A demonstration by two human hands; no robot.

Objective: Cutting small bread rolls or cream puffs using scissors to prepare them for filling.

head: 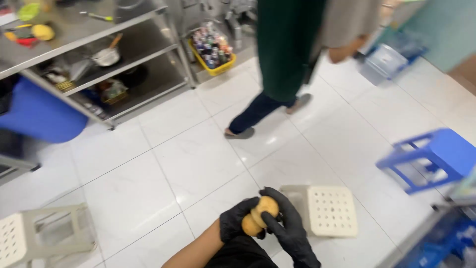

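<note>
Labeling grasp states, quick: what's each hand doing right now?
Left hand: closed on the potato.
Right hand: closed on the same potato, fingers wrapped over it.

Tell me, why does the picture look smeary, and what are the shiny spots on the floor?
Head view: the blue stool and the walking person are smeared by motion blur; the potato in the gloved left hand and right hand looks sharper. Pale patches on the floor tiles are glare from lights above.
</note>
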